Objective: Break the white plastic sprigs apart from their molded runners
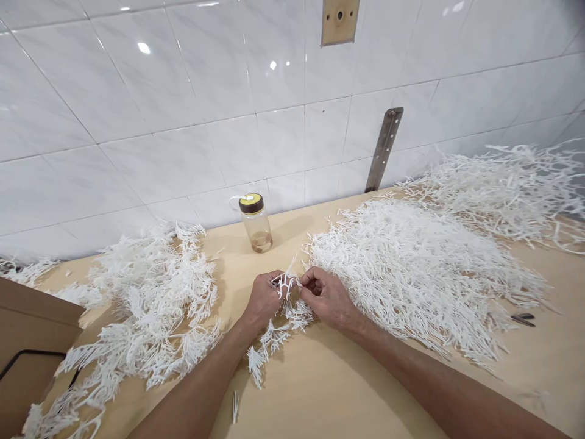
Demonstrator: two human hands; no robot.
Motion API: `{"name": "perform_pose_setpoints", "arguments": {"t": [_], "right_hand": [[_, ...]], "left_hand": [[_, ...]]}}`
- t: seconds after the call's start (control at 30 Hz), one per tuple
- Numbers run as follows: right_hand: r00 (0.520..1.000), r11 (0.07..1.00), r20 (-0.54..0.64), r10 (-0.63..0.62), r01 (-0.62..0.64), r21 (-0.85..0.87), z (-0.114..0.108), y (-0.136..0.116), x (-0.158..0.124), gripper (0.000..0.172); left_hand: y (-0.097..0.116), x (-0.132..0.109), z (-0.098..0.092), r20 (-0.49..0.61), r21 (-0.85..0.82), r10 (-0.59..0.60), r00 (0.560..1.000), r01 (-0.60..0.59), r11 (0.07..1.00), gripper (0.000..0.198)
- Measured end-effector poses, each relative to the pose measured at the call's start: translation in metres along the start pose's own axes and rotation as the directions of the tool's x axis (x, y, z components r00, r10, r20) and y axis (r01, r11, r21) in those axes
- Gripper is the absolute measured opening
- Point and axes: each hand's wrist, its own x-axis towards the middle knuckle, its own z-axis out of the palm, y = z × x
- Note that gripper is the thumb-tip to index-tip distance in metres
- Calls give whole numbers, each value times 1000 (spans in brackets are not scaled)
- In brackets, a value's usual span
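A white tiled wall (183, 122) fills the upper half of the view, and below it runs a pale wooden bench (347, 390). The biggest heap of white branching plastic pieces (411, 268) spreads over the right half of the bench, with a looser far heap (512, 183) behind it against the wall. A second heap (146, 317) covers the left side, reaching down to a brown cardboard box (31, 341) at the left edge. Between the two main heaps both forearms come in from the bottom and meet near the middle of the bench. The left hand (262, 299) and the right hand (329, 299) are just beside each other, each grip closed narrow on the upper end of one white sprig (286, 281), pinched between thumb and fingers. The rest of the sprig trails toward the camera and lies on the bare wood under the wrists. Behind the hands, well apart from them, a clear bottle (258, 227) with a brown and yellow lid stands upright near the wall. A grey metal strip (384, 149) leans on the tiles, and a small wooden plate (339, 21) is fixed higher up. A dark tool (523, 319) lies at the right heap's edge, too small to identify.
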Motion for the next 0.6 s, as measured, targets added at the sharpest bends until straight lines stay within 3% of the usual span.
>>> {"name": "perform_pose_setpoints", "arguments": {"t": [0.27,0.6], "right_hand": [[1000,1000,25,7,-6,-25,0,-2,-1,10],[994,994,40,-104,105,-21,0,1,-1,6]], "left_hand": [[-5,2,-2,30,12,-21,999,20,1000,16],[4,-1,-2,21,-16,-44,999,45,999,22]]}}
